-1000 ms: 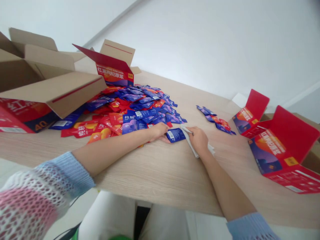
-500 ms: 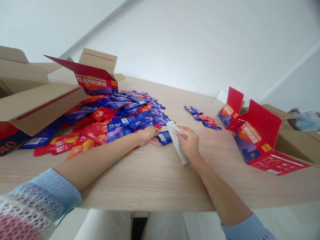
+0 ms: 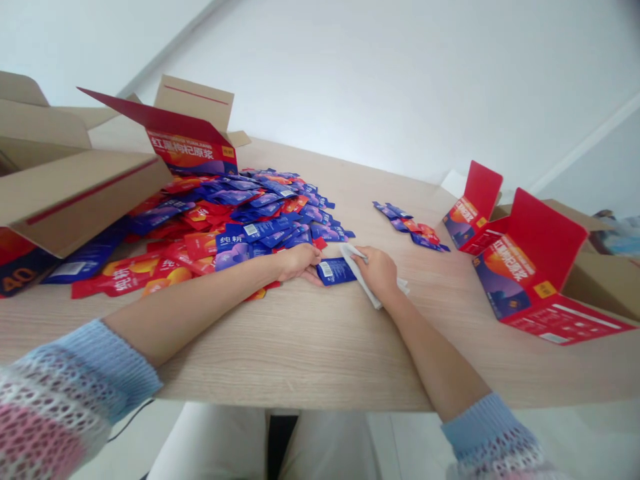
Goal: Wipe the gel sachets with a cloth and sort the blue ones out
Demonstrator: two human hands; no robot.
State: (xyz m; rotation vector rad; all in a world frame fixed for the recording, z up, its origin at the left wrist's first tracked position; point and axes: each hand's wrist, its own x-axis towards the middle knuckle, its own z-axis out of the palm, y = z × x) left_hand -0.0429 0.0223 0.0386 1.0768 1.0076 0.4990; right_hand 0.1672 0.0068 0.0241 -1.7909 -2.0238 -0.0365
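One blue sachet [image 3: 336, 271] lies flat on the bench [image 3: 320, 347], about mid-width, just off the near edge of the big sachet pile [image 3: 235, 220]. Left hand [image 3: 299, 261] rests on the sachet's left end, fingers curled down onto it, holding it to the wood. Right hand [image 3: 380, 272] is closed over a white cloth [image 3: 361, 280], pressing it against the bench; the cloth's tip touches the sachet's right end. Pile is mixed blue and red packs, spreading toward the far left corner. Small cluster of sachets [image 3: 411, 227] sits apart, toward the far right. Two open red cartons [image 3: 520, 267] at the right edge, lids up. Open cardboard box [image 3: 75, 187] at the left edge, overhanging the pile; another printed box [image 3: 193, 143] behind the pile, flaps open.
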